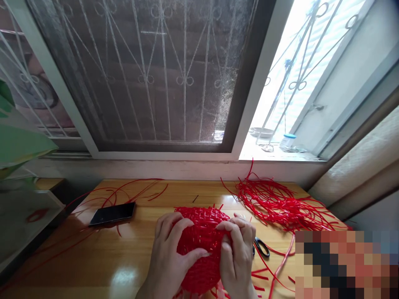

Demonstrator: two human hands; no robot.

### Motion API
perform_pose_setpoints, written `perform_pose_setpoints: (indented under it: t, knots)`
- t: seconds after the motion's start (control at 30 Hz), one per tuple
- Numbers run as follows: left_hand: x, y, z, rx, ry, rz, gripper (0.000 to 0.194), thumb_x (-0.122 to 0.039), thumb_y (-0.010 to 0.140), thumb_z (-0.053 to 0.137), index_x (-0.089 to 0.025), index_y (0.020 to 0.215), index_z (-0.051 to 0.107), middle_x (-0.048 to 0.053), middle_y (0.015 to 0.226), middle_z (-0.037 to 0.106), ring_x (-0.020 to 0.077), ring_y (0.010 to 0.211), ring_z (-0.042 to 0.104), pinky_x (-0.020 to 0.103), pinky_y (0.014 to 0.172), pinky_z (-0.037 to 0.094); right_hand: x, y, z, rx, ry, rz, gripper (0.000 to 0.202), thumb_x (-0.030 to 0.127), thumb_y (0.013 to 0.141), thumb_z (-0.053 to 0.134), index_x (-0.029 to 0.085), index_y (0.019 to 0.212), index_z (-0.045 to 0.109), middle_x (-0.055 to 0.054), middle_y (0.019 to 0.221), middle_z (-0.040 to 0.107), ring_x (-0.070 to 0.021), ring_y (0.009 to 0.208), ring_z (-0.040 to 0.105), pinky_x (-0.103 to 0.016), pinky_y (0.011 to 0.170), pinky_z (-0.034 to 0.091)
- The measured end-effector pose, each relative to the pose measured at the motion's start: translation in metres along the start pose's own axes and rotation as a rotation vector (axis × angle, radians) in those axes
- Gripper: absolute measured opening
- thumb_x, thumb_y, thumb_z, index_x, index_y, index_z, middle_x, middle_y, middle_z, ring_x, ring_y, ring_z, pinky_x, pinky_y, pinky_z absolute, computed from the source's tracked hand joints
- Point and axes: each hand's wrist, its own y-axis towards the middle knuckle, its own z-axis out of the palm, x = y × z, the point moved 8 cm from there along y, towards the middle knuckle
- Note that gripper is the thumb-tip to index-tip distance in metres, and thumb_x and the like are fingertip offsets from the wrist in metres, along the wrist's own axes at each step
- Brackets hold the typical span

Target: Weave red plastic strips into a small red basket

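Observation:
A red woven basket-like piece (199,265) made of shiny plastic strips sits at the front middle, with short strip ends sticking out at its top edge. My left hand (173,245) wraps round its left side, the thumb lying across the weave. On the right side, my right hand (237,245) grips the piece with bent fingers, pressing near its upper right edge. What the right fingertips pinch is partly hidden. Scissors with black handles (262,248) lie just right of my right hand, their blades out of sight.
A heap of red strips (280,203) covers the back right of the wooden table (149,232). Toward the left lies a black phone (112,213) over loose strips. Behind the table is a barred, screened window (168,155). A blurred patch hides the lower right corner.

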Motion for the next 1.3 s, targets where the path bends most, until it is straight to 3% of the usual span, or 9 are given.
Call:
perform_pose_setpoints:
  t: [0.3, 0.77, 1.3]
  knots:
    - [-0.002, 0.004, -0.001, -0.043, -0.007, -0.004, 0.065, -0.012, 0.037, 0.096, -0.024, 0.089, 0.059, 0.003, 0.096, 0.063, 0.0272, 0.091, 0.06, 0.042, 0.077, 0.058, -0.001, -0.002, 0.004, -0.018, 0.012, -0.032, 0.018, 0.008, 0.088, 0.032, 0.019, 0.086, 0.047, -0.005, 0.092, 0.042, -0.0218, 0.092, 0.039, -0.04, 0.085, 0.032]
    - [0.012, 0.001, 0.004, 0.012, -0.003, -0.048, 0.069, -0.012, 0.051, 0.09, -0.026, 0.109, 0.055, 0.004, 0.106, 0.059, 0.0269, 0.098, 0.06, 0.043, 0.083, 0.058, 0.01, 0.002, 0.007, -0.012, -0.011, -0.165, 0.03, -0.001, 0.086, 0.039, 0.017, 0.103, 0.056, -0.007, 0.103, 0.051, -0.0224, 0.105, 0.043, -0.041, 0.092, 0.037]
    - [0.01, -0.001, 0.004, -0.045, -0.058, -0.033, 0.062, -0.007, 0.044, 0.093, -0.024, 0.092, 0.06, 0.003, 0.097, 0.06, 0.0258, 0.091, 0.059, 0.042, 0.078, 0.058, 0.007, -0.001, 0.016, 0.031, -0.119, -0.162, 0.022, 0.002, 0.084, 0.037, 0.018, 0.092, 0.05, -0.006, 0.095, 0.048, -0.0228, 0.098, 0.043, -0.041, 0.086, 0.035]
